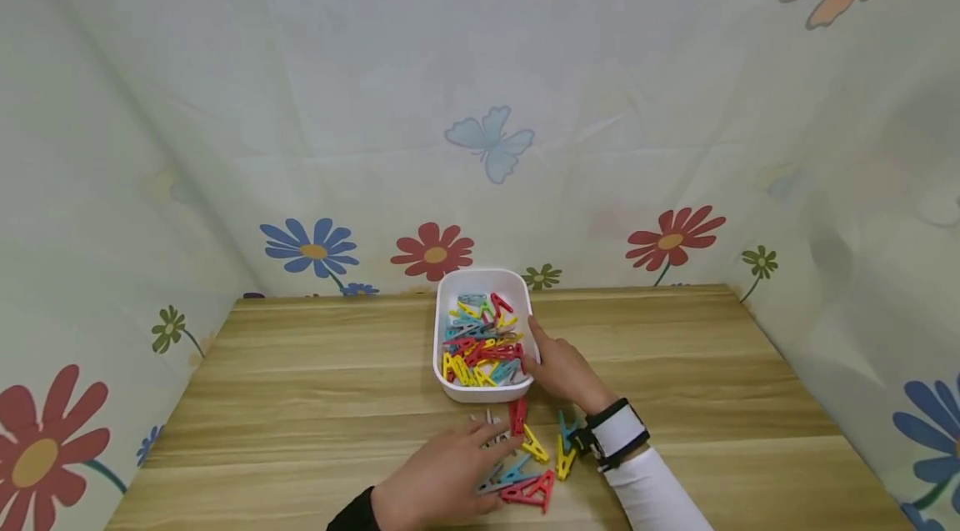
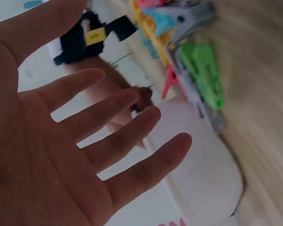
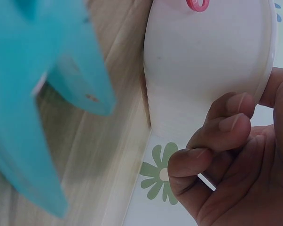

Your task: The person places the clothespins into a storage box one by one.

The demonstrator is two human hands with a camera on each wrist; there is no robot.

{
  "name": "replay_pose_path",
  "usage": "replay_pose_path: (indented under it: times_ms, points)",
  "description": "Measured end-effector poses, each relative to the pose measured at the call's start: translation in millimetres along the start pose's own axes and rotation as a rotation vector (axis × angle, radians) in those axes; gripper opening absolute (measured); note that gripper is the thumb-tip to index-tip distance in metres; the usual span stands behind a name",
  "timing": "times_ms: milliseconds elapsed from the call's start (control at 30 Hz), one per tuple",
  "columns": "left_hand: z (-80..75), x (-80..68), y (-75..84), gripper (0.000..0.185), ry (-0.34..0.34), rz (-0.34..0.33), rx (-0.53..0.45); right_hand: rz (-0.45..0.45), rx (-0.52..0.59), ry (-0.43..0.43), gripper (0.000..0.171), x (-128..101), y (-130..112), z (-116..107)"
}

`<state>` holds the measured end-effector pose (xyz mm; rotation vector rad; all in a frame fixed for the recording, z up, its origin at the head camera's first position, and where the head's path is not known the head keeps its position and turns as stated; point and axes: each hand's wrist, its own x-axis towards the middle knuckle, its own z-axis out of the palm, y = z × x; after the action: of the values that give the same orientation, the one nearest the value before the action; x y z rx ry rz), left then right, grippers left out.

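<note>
A white plastic bin holds many clothespins in red, yellow, blue, grey and green. My right hand grips the bin's right rim; in the right wrist view its thumb passes behind the rim and the fingers curl on the outer wall. Just in front of the bin, my left hand is spread low over loose clothespins on the table. Its palm and straight fingers hold nothing in the left wrist view. Beside it lie a red clothespin, a yellow one and a grey one hidden partly by the fingers.
The wood-grain table meets a flower-printed cloth at the back and sides. Near the right wrist strap lie a blue clothespin and a yellow clothespin. A green clothespin shows close up in the left wrist view.
</note>
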<state>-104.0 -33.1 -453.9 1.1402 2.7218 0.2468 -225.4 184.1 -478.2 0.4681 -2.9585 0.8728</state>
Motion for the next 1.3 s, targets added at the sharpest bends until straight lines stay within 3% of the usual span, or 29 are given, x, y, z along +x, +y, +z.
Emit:
replay_pose_path:
  times_ms: [167, 500, 800, 1067, 1300]
  points:
    - [13.6, 1.6, -2.1, 0.056, -0.040, -0.066, -0.019, 0.010, -0.006, -0.007, 0.066, 0, -2, -2]
    - [25.4, 0.4, -4.2, 0.048, -0.046, -0.008, 0.028, 0.016, -0.012, -0.011, 0.066, -2, -1, 1]
    - [31.7, 2.9, -8.3, 0.033, 0.044, 0.056, 0.092, 0.034, -0.011, -0.017, 0.067, 0, 0, 0]
    - [31.9, 3.7, -7.8, 0.039, -0.005, 0.011, 0.076, 0.045, 0.000, -0.029, 0.068, 0, -2, -2]
    - [34.0, 2.8, -5.9, 0.037, 0.002, 0.004, 0.045, 0.047, -0.003, -0.032, 0.068, 0, -2, 0]
